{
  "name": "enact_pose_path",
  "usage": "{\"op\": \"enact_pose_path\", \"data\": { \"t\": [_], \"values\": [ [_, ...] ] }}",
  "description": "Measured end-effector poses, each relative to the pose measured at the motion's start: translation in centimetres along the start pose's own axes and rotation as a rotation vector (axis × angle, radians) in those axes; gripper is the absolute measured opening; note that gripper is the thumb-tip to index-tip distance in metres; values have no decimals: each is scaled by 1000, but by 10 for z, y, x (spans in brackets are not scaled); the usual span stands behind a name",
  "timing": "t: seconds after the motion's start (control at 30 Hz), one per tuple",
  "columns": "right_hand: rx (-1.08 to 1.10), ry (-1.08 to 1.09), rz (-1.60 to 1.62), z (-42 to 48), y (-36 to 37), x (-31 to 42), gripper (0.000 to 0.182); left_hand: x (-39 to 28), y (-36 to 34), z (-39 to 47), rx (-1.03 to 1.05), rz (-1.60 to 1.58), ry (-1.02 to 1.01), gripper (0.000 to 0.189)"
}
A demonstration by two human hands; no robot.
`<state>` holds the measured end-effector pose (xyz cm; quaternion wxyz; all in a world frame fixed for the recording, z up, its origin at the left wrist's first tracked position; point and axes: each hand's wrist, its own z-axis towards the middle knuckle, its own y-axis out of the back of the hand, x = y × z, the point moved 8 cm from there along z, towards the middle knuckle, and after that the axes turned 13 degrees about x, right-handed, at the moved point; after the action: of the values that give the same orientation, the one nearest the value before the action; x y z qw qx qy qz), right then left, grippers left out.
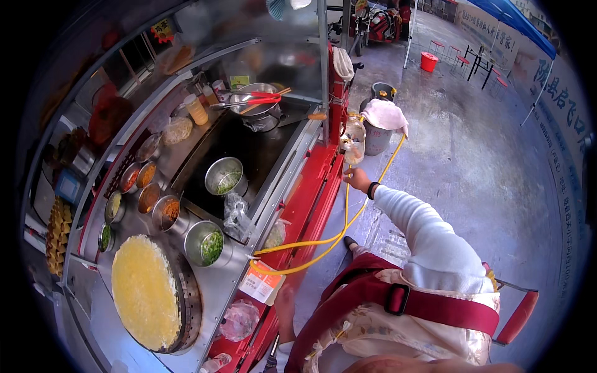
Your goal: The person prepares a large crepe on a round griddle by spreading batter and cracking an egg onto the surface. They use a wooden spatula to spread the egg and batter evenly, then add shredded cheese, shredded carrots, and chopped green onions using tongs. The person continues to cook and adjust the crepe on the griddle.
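Observation:
My right hand (358,180) reaches out at the cart's side, fingers bent just below a clear container (353,140) with mixed contents; whether it touches it is unclear. Blurred, my left hand (285,303) hangs low beside a printed card (262,282), its fingers hard to make out. A thin yellow pancake (144,293) covers the round griddle (189,303). Nearby are metal pots of chopped greens (212,247) and red sauce (170,210). Another metal pot (224,176) stands on the dark flat griddle (252,149). Red-handled tongs (266,97) and chopsticks (275,96) rest across a pan (254,116).
Red cart rails (303,200) run beside me. A yellow hose (322,241) loops from the cart towards a gas cylinder (377,140) with a pink cloth (385,114). Squeeze bottles (196,109) and small bowls (112,207) line the counter. Farther off stand a red bucket (428,61) and stools.

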<state>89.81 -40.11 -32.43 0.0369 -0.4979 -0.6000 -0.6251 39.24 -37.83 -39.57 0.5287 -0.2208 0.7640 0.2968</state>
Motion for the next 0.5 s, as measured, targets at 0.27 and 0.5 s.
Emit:
{"op": "enact_pose_path", "data": {
  "t": [0.27,0.5],
  "values": [
    [-971,492,427,176,338,35,30,-355,-161,283,339,96,-497,36],
    [-724,865,33,170,295,118,54,-472,-230,487,231,-333,-417,35]
  ]
}}
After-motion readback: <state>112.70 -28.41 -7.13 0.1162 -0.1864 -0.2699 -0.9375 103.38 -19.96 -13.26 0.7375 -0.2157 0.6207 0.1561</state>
